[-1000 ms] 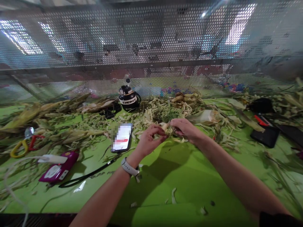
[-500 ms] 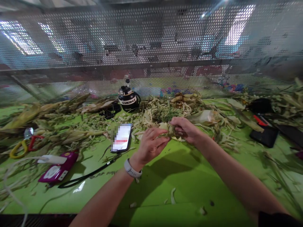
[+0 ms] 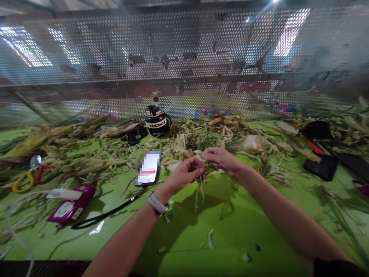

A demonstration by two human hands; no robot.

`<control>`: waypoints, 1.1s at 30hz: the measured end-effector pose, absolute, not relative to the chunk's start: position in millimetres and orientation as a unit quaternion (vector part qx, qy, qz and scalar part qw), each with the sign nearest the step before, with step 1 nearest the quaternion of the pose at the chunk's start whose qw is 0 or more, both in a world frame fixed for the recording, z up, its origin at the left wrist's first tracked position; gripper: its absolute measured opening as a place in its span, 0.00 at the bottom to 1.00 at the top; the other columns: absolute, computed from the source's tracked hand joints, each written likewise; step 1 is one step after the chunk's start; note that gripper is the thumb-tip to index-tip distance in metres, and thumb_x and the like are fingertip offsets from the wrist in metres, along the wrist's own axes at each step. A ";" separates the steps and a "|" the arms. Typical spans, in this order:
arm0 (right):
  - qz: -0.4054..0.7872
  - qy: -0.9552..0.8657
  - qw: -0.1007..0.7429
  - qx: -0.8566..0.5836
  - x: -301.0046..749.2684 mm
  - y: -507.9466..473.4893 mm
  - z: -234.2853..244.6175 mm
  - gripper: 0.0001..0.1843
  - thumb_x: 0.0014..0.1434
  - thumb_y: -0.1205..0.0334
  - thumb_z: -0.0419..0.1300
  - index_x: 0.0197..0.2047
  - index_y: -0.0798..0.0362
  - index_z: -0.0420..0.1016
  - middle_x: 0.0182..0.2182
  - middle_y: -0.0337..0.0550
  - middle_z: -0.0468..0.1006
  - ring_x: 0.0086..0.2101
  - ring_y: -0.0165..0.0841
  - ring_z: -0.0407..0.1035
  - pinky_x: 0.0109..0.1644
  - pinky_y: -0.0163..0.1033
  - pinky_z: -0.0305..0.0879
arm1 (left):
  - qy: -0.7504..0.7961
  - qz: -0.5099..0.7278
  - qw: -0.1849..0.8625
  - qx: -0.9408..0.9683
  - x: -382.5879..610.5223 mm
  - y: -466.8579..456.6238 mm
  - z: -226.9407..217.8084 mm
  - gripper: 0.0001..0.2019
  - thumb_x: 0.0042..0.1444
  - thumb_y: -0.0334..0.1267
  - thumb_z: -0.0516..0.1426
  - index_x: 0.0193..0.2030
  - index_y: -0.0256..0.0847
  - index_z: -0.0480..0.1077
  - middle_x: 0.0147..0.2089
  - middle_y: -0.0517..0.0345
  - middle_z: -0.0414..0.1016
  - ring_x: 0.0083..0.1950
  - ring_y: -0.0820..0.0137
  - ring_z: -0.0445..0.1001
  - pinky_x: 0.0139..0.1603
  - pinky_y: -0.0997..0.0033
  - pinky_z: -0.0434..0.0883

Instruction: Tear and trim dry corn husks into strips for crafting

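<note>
In the head view my left hand (image 3: 188,172), with a pale band on its wrist, is closed on thin green corn husk strips (image 3: 200,194). The strips dangle from its fingertips over the green tabletop (image 3: 236,234). Close by on the right, my right hand (image 3: 221,159) pinches the upper part of the same bundle; its fingers partly hide what they grip. Behind both hands lies a heap of shredded corn husk (image 3: 201,134). A wide pale husk leaf (image 3: 248,143) rests just beyond my right hand.
Left of my hands lie a lit phone (image 3: 148,167) with a black strap, a purple power bank (image 3: 73,204) with a white cable, and yellow-and-red scissors (image 3: 24,181). A black jug (image 3: 156,122) stands at the back before a perforated metal screen (image 3: 184,50). A dark case (image 3: 322,167) lies right.
My left fingers have curled inward from being stretched out. Husk strips now hang down below them. My right hand has lowered slightly and moved a little left.
</note>
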State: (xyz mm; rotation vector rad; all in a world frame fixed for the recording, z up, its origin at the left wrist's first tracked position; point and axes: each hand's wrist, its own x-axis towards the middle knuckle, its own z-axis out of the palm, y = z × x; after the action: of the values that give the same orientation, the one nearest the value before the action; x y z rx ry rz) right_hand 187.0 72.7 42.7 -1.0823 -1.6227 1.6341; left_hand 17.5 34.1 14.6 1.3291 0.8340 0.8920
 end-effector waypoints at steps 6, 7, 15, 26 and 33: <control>0.402 -0.766 0.228 -0.447 206.4 82.8 48.2 0.25 0.51 0.45 0.58 0.17 0.54 0.56 0.13 0.29 0.52 0.17 0.22 0.47 0.21 0.32 0.41 | 0.417 0.377 0.633 0.532 11.8 43.9 4.0 0.15 0.45 0.45 0.62 0.34 0.37 0.69 0.26 0.61 0.71 0.26 0.78 0.68 0.25 0.78 0.59; 0.362 -0.787 0.207 -0.455 210.0 83.1 51.5 0.24 0.52 0.44 0.58 0.17 0.54 0.59 0.14 0.31 0.56 0.18 0.23 0.49 0.22 0.32 0.42 | 0.421 0.374 0.634 0.530 11.3 44.9 3.3 0.14 0.46 0.45 0.62 0.34 0.37 0.69 0.25 0.62 0.70 0.24 0.78 0.66 0.24 0.78 0.58; 0.223 -0.874 0.023 -0.431 226.0 70.6 75.0 0.13 0.50 0.51 0.62 0.33 0.51 0.77 0.27 0.41 0.75 0.26 0.31 0.64 0.27 0.34 0.49 | 0.456 0.335 0.626 0.536 15.8 43.0 4.1 0.11 0.45 0.41 0.62 0.29 0.36 0.68 0.22 0.62 0.71 0.21 0.80 0.62 0.22 0.79 0.57; 0.182 -0.919 0.064 -0.343 225.1 55.0 90.0 0.10 0.53 0.58 0.60 0.24 0.53 0.76 0.29 0.42 0.69 0.31 0.32 0.62 0.35 0.37 0.55 | 0.483 0.288 0.575 0.595 13.5 42.6 2.6 0.08 0.47 0.39 0.60 0.29 0.35 0.71 0.22 0.60 0.72 0.20 0.78 0.62 0.22 0.77 0.58; 0.341 -0.878 0.008 -0.335 242.8 60.4 101.0 0.07 0.52 0.62 0.57 0.26 0.54 0.72 0.36 0.41 0.70 0.35 0.31 0.64 0.41 0.39 0.59 | 0.514 0.315 0.551 0.577 12.2 44.2 7.2 0.08 0.47 0.39 0.59 0.28 0.35 0.70 0.22 0.61 0.71 0.20 0.79 0.61 0.21 0.78 0.58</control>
State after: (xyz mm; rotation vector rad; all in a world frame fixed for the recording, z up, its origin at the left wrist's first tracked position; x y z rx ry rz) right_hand 242.8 60.4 101.0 -1.0474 -2.7442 1.0666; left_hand 12.2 44.2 7.2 1.3655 1.2166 0.7455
